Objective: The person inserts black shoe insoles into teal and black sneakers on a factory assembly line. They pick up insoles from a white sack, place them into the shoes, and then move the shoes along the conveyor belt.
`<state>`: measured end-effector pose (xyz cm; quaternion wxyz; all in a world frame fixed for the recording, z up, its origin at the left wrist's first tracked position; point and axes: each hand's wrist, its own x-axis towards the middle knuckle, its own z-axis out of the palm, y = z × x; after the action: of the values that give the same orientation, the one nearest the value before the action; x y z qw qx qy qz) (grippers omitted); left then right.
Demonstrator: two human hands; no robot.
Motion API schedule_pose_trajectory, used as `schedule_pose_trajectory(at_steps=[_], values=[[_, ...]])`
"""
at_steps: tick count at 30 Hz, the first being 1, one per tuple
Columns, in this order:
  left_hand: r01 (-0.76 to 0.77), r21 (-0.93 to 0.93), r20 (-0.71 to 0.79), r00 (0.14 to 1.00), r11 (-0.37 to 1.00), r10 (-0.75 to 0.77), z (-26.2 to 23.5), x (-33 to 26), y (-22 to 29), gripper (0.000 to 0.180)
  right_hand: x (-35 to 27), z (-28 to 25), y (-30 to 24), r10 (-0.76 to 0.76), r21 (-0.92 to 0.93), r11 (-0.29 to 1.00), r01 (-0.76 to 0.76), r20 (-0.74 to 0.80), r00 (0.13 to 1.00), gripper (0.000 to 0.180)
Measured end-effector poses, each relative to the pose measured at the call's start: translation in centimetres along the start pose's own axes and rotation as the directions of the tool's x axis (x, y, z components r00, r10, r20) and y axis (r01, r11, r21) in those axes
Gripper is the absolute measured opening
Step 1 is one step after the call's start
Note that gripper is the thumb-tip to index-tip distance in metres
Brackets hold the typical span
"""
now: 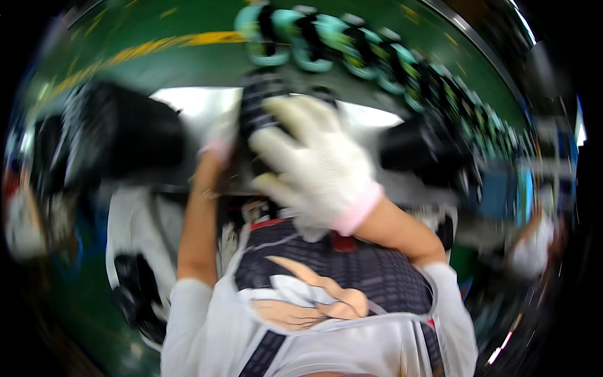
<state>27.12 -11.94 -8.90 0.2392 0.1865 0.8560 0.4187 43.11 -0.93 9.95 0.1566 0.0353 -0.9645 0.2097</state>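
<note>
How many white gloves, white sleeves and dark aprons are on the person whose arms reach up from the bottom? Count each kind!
White gloves: 2
White sleeves: 2
Dark apron: 1
Total: 5

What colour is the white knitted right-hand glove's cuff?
Pink cuff, seen best in the head view.

Dark patterned object [259, 88], partly hidden

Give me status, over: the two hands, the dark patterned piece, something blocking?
Right hand open, spread, hiding part of dark patterned piece. Left hand blurred, beside the piece; grip unclear. Black bulky items at both sides.
</note>
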Motion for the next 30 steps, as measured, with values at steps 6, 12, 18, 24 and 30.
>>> schedule_pose_trajectory(at_steps=[6,12,18,24,30], values=[[-0.072,-0.194,0.014,0.997,0.978,0.076,0.6,0.5,0.6,0.059,-0.8,2.4,0.9,0.032,0.095,0.995,-0.011,-0.223,0.974,0.023],[-0.083,-0.333,-0.009,0.996,0.939,0.084,-0.1,-2.3,1.2,0.055,-1.5,2.9,0.4,0.066,0.023,0.998,-0.062,-0.288,0.955,0.019],[-0.113,-0.403,-0.092,0.992,0.908,0.083,-1.5,-4.8,2.2,0.051,-2.5,2.7,1.0,0.064,0.147,0.989,-0.027,-0.251,0.966,0.034],[-0.162,-0.447,-0.232,0.971,0.88,0.06,-3.2,-8.0,3.8,0.047,-2.1,2.0,1.4,0.018,0.213,0.977,0.016,-0.156,0.988,0.044],[-0.238,-0.466,-0.408,0.912,0.852,0.031,-6.0,-11.9,6.6,0.043,-3.3,-0.4,1.7,-0.083,0.291,0.94,0.177,-0.308,0.948,0.033]])
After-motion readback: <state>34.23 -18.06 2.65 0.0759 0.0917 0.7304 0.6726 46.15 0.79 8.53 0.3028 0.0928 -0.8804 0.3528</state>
